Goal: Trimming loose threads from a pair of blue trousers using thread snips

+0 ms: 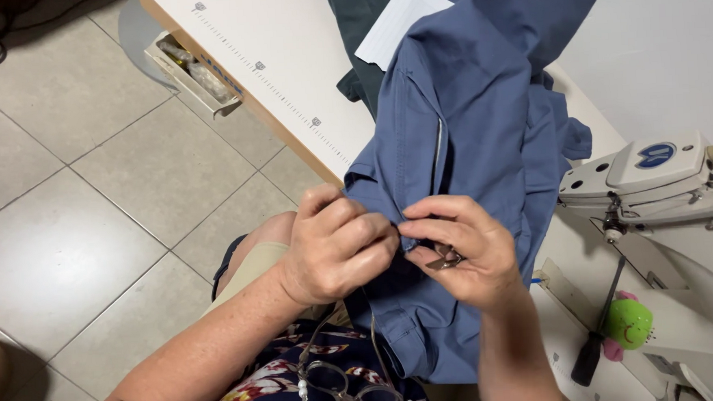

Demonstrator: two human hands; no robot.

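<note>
left hand (334,246): curled into a loose fist, fingers pinched tight on a fold of the blue cotton garment (467,138), forearm coming in from lower left.
right hand (465,248): facing the left, knuckles nearly touching; thumb and forefinger nip the same fold, a small dark metal snipper (445,258) tucked under the other fingers.
garment: draped from the white table (284,58) edge down to the lap, bunched between both hands.
paper: white sheet (396,19) on dark green cloth (355,13), behind the garment.
sewing machine: white (656,177), right, well clear of the hands.
pincushion: round green (630,323), under the machine.
glasses (350,388): hang at the chest.
</note>
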